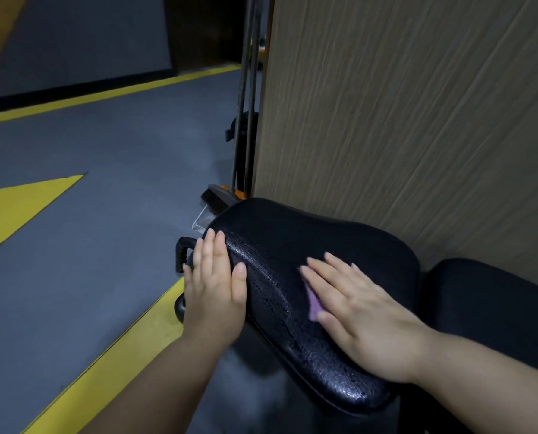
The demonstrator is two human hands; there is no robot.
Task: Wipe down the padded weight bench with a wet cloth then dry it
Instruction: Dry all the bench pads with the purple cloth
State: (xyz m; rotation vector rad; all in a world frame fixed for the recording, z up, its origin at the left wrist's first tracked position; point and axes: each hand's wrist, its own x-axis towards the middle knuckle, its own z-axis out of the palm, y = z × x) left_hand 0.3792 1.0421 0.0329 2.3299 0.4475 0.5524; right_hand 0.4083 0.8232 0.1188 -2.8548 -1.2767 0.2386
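The black padded weight bench (292, 242) runs from the lower middle to the right, its seat pad glossy and cracked. My right hand (358, 311) lies flat on top of the seat pad and presses a small purple cloth (314, 303) against it; only a strip of the cloth shows under the palm. My left hand (212, 292) rests flat, fingers together, against the left side edge of the same pad and holds nothing. A second black pad (493, 305) continues to the right.
A wood-grain panel (418, 104) stands close behind the bench. Metal poles (245, 98) and a dark brush head (217, 198) lean at its left edge. A black ribbed handle (181, 255) juts from the bench's left. Grey floor (104, 170) with yellow lines spreads left.
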